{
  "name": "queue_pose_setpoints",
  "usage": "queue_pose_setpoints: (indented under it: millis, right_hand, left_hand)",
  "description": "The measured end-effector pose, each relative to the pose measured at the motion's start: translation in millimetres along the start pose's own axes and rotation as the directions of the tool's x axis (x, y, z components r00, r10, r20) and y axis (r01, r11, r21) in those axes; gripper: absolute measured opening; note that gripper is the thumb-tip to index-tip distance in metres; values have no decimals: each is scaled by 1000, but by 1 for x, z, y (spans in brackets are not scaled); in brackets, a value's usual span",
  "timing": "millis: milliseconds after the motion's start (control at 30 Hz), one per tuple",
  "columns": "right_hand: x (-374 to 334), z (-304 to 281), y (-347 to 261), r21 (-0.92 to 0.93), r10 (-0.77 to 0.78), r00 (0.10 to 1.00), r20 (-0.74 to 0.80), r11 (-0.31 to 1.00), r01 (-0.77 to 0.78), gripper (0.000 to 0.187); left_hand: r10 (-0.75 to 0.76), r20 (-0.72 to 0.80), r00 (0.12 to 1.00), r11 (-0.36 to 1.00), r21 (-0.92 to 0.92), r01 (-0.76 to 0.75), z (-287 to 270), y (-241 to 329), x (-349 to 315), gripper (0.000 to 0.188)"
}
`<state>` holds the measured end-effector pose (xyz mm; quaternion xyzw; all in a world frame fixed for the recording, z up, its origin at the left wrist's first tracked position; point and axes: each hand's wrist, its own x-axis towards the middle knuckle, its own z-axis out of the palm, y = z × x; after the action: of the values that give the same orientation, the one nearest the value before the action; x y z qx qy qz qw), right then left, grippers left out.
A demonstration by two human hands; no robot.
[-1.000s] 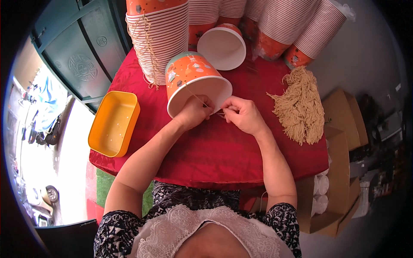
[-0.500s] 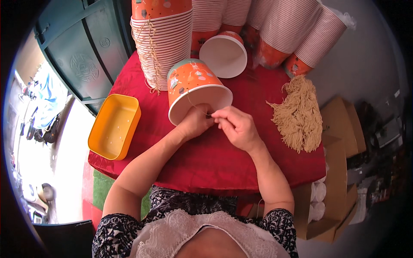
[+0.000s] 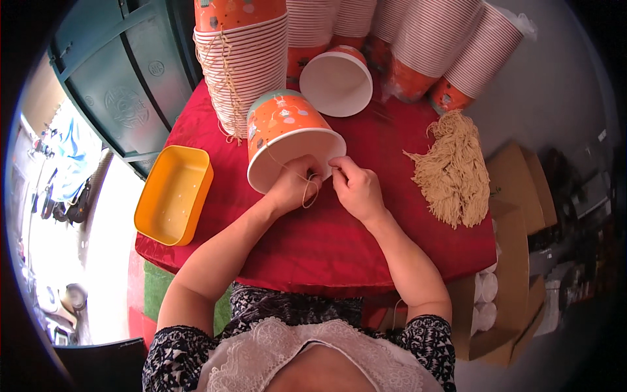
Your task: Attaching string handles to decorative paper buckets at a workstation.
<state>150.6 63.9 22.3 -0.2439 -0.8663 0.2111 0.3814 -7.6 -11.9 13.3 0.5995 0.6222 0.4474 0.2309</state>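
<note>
An orange printed paper tub [image 3: 287, 121] with a white rim lies tipped on the table, its mouth facing me. My left hand [image 3: 292, 185] reaches into the mouth with its fingers curled. A thin tan string [image 3: 308, 194] runs from the tub's side over the rim to this hand and hangs in a loop at its fingers. My right hand [image 3: 359, 193] is closed in a pinch at the right edge of the rim; what lies between its fingertips is too small to make out. Behind the tub, another white-lined tub [image 3: 336, 85] rests on its side.
A tall stack of tubs [image 3: 241, 72] with strings hanging down it stands at the back left. More nested tubs [image 3: 434, 46] line the back. A yellow plastic bin [image 3: 173, 196] is on the left, a bundle of tan strings [image 3: 454, 173] on the right. Cardboard boxes [image 3: 516, 261] stand beside the red-covered table [image 3: 326, 255].
My right hand has moved from beside my left fingers to the tub's right rim. The string now hangs in a loop at my left hand. The tub has shifted slightly left.
</note>
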Motion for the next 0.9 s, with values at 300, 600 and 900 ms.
queue_pose_setpoints:
  millis: [300,600,900]
  right_hand:
    - [1,6,6,21,-58,998,25,998,57,17]
    - [2,6,7,11,-97,993,69,995,97,18]
    - [3,10,12,-48,-143,988,56,988,145,8]
  left_hand:
    - [70,-64,995,995,-63,-74,2,-9,-1,7]
    - [67,-6,998,996,-55,-67,0,-8,-1,9]
    - [1,35,999,998,-65,2,-3,-4,0,8]
